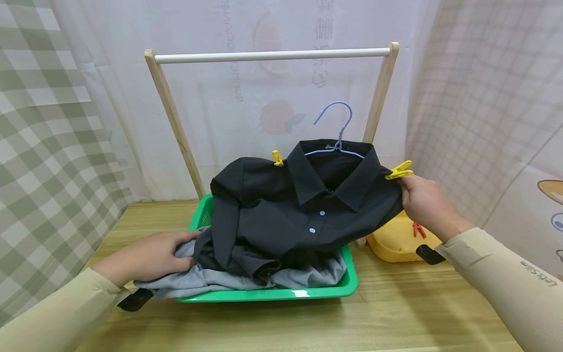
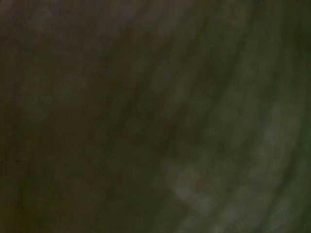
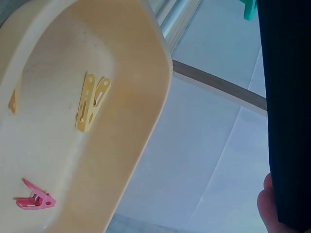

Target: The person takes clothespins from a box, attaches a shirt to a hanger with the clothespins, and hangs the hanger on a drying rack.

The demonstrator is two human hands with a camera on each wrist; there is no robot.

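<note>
And there's the black shirt (image 1: 272, 215), square in the middle of my head view, collar up, lower folds spilling over the grey cloth (image 1: 303, 277) in the green basket (image 1: 264, 295). Look at the right hand (image 1: 424, 198): it has fabric pinched at the shirt's right-hand edge, just below the near yellow clip (image 1: 399, 170). From that grip the shirt lies off to the left, and its shoulder line, the axis I'd watch, runs side to side, roughly in line with the white rod (image 1: 272, 56). Here's the key relation: the blue hanger (image 1: 338, 145) stands up out of the collar, its hook lower than the rod in my view and apart from it, the gap facing down and left. Of the 2 hands, the right is nearer the hanger's neck. Over on the other side, the left hand (image 1: 158, 254) lies on the grey cloth by the basket; grasping it or merely pressing, I cannot tell, and my left wrist camera gives me only murk. A 2nd yellow clip (image 1: 278, 158) sits on the far shoulder. On the right wrist feed, black fabric fills the edge, and the yellow tub (image 3: 146, 73) holds a loose yellow clip (image 3: 86, 107) and 1 pink clip (image 3: 36, 199).
</note>
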